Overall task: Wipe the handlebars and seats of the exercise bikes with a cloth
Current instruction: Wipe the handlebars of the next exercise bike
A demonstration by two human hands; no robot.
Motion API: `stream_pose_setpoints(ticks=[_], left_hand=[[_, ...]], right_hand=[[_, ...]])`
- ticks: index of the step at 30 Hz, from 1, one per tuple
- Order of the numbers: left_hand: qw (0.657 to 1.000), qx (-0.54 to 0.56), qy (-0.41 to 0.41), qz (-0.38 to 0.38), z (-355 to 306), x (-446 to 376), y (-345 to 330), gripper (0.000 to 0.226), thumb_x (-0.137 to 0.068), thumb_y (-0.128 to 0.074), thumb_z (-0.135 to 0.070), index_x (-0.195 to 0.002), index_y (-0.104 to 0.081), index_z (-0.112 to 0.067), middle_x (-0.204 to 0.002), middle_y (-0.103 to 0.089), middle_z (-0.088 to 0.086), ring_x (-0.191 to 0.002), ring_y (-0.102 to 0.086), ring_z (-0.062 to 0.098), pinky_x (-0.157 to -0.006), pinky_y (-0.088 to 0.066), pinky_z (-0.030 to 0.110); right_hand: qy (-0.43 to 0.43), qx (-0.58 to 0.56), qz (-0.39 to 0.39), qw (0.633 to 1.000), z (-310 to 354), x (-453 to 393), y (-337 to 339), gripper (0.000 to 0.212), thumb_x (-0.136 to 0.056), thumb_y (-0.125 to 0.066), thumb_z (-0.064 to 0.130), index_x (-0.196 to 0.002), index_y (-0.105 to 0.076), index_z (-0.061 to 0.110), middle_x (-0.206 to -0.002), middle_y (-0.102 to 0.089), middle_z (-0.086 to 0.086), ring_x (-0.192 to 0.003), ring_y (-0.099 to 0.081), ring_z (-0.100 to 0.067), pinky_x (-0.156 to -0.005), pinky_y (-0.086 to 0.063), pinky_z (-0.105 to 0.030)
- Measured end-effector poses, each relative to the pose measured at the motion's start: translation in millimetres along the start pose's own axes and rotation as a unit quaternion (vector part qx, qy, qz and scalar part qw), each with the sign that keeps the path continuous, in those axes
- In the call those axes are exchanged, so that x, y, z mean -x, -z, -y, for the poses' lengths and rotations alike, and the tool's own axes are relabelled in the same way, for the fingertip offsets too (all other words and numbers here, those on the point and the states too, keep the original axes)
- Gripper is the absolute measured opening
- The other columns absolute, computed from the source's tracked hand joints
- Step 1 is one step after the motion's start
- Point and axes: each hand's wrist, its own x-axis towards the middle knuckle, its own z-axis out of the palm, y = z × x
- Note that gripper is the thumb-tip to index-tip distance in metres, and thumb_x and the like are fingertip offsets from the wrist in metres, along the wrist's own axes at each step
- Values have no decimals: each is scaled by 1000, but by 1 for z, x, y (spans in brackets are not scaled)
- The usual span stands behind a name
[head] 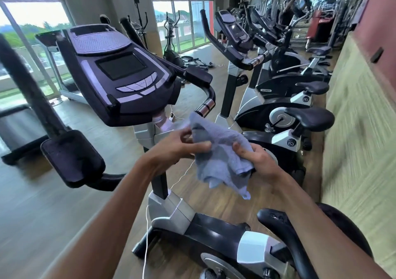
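Observation:
A crumpled blue-grey cloth (222, 156) hangs in front of me between both hands. My left hand (171, 148) pinches its left edge, and my right hand (259, 160) grips its right side with curled fingers. Just behind the cloth is the nearest bike's right handlebar (206, 100) with a chrome band; its left handlebar (32, 90) and black pad (70, 156) stand at the left. That bike's console (120, 73) is straight ahead. Its black seat (282, 225) lies below my right forearm, partly hidden. Another bike's seat (310, 118) and handlebar (216, 42) are further back.
A row of more exercise bikes runs away along the right, beside a pale green wall (360, 139). A treadmill (64, 85) stands at the left by large windows. A thin white cable (147, 225) hangs down the nearest bike's post. The floor is wood.

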Motion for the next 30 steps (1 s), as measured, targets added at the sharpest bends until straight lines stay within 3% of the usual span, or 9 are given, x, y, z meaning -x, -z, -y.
stream_pose_setpoints(ticks=[3,6,10,13,16,21,25,28,30], left_hand=[[1000,17,4,-9,14,-5,-15,41,-80,-82,-16,-115,-68,0,-111,-76,12,-101,-74,27,-87,-60,37],[997,19,25,-68,18,-11,-21,27,-81,-85,-31,-84,-73,-7,-85,-77,7,-76,-72,20,-72,-57,36],[989,-128,47,-49,8,-24,-31,23,-93,-71,-32,-80,-72,-12,-77,-74,3,-72,-65,11,-67,-54,26],[940,-339,38,6,-7,-39,-35,28,-89,-71,-37,-79,-68,-11,-69,-64,1,-63,-55,11,-57,-45,24],[897,-440,36,4,-21,-48,-25,38,-88,-74,-44,-74,-66,-10,-65,-54,-4,-62,-49,13,-56,-40,28],[982,-165,74,-49,-10,-39,-6,49,-78,-85,-51,-90,-73,-5,-71,-64,-2,-62,-56,7,-53,-45,17],[989,-36,144,4,33,-28,-16,48,-73,-88,-47,-97,-79,-7,-96,-77,12,-83,-72,20,-70,-57,30],[983,129,90,-92,41,-33,-30,16,-87,-78,-22,-93,-79,-8,-94,-77,9,-86,-70,23,-66,-56,26],[956,256,65,-128,48,-36,-41,27,-97,-65,-35,-98,-76,-11,-90,-74,3,-84,-67,19,-70,-53,26]], right_hand=[[-72,-58,56,994,-6,5,8,68,-84,-80,45,-107,-63,-17,-85,-66,-22,-70,-65,-31,-62,-58,-37],[-73,-7,53,996,-15,7,14,51,-81,-79,52,-106,-76,8,-102,-74,-11,-90,-72,-20,-79,-59,-29],[2,138,56,989,-8,5,1,88,-67,-83,66,-141,-54,28,-128,-69,1,-121,-65,-10,-99,-52,-26],[40,242,10,970,-17,-1,-12,48,-82,-86,27,-124,-61,30,-114,-73,5,-109,-69,-6,-92,-54,-25],[26,201,-65,977,-27,-5,-10,9,-96,-70,16,-104,-65,14,-102,-75,-3,-97,-70,-21,-87,-54,-37],[-41,-39,-99,993,-13,2,4,10,-98,-59,6,-97,-66,-1,-86,-74,-11,-73,-69,-21,-70,-57,-32],[-102,-69,-99,987,-5,9,17,21,-97,-61,8,-109,-66,-9,-93,-71,-19,-77,-70,-29,-69,-59,-36],[-133,-22,-118,984,4,18,34,21,-97,-64,12,-104,-67,-8,-85,-73,-17,-69,-71,-26,-60,-58,-30],[-140,-14,-135,981,8,22,45,22,-97,-65,15,-103,-68,-6,-89,-74,-18,-72,-73,-27,-59,-58,-32]])
